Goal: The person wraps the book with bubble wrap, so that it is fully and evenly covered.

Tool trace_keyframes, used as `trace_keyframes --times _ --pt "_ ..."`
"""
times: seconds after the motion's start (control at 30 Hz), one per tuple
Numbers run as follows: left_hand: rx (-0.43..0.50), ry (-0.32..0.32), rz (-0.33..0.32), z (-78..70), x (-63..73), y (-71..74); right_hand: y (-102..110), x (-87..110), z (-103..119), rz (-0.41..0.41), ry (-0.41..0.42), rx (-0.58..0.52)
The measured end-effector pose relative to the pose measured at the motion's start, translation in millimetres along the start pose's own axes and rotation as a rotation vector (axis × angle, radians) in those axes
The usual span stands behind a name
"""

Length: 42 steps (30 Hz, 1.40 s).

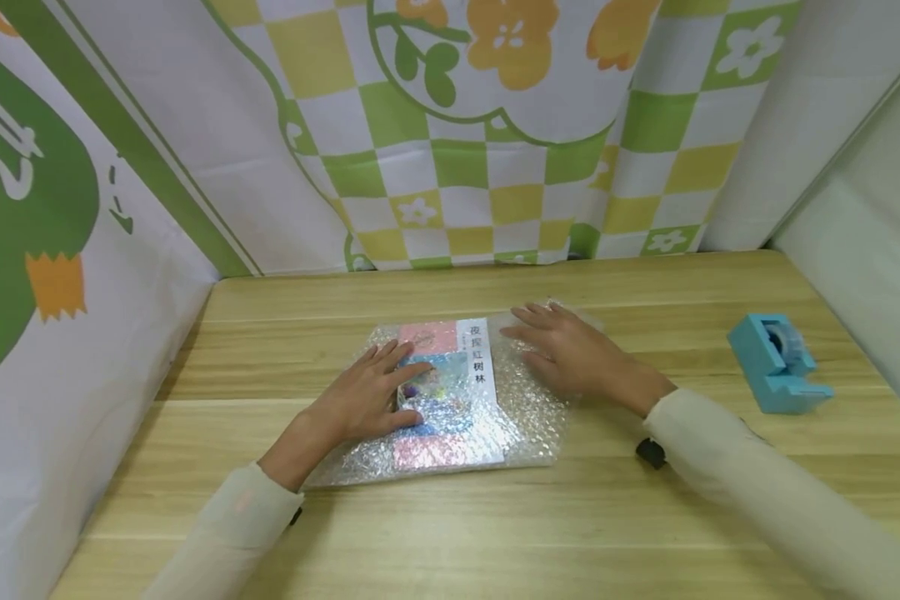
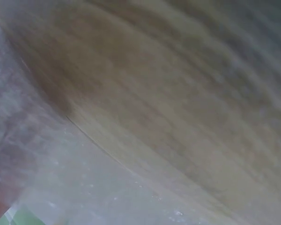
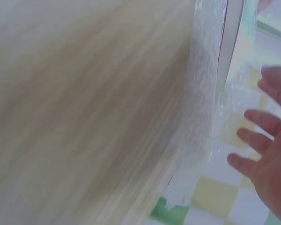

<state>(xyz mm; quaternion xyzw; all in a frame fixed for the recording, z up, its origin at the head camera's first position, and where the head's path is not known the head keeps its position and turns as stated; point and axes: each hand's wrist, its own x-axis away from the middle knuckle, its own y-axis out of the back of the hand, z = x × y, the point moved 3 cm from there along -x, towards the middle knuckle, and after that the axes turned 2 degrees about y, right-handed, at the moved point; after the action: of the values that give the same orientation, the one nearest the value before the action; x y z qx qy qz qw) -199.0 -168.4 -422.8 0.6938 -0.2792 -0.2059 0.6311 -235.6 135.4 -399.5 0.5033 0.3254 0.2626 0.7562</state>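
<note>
A book (image 1: 486,417) with a pink, blue and white cover lies on the table under clear bubble wrap (image 1: 532,425), which reaches past its left and right sides. My left hand (image 1: 363,396) rests over the book's left part, fingers and thumb straight and spread. Over the wrap's right part is my right hand (image 1: 570,354), its fingers extended toward the far left. In the right wrist view those fingers (image 3: 262,122) are spread beside the upright-looking edge of the wrap. The left wrist view shows mostly blurred wood, with bubble wrap (image 2: 84,173) along the lower left.
A blue tape dispenser (image 1: 768,375) with a roll of clear tape stands at the right of the wooden table (image 1: 435,542). Behind the table hangs a green, yellow and white checked cloth (image 1: 457,175). White printed sheeting (image 1: 165,333) borders the left side.
</note>
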Motion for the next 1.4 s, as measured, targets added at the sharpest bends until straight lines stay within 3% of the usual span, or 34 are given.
trace_keyframes --times 0.13,0.3,0.4,0.6,0.77,1.03,1.17,1.4 --pt "-0.002 0.001 0.004 0.5 -0.6 -0.7 11 10.5 -14 -0.081 -0.141 -0.024" --pt "0.006 0.006 0.011 0.1 -0.5 0.4 21 24.0 -35 -0.153 -0.217 -0.027" --pt "0.013 0.007 0.012 -0.1 0.1 0.9 23 34.2 -48 -0.132 -0.292 -0.081" --pt "0.018 0.011 0.01 0.8 -0.7 -0.5 26 51.6 -69 -0.064 -0.519 -0.24" --pt "0.026 0.011 0.006 0.8 -0.2 -0.5 23 58.7 -77 -0.03 -0.625 -0.409" --pt "0.045 0.011 -0.001 0.8 1.0 -0.8 16 57.4 -75 -0.032 -0.702 -0.696" --pt "0.045 0.014 0.003 1.4 0.4 -1.9 14 56.3 -70 -0.057 -0.741 -0.735" --pt "0.051 0.02 0.011 0.9 0.3 -0.4 14 57.2 -64 -0.128 -0.749 -0.705"
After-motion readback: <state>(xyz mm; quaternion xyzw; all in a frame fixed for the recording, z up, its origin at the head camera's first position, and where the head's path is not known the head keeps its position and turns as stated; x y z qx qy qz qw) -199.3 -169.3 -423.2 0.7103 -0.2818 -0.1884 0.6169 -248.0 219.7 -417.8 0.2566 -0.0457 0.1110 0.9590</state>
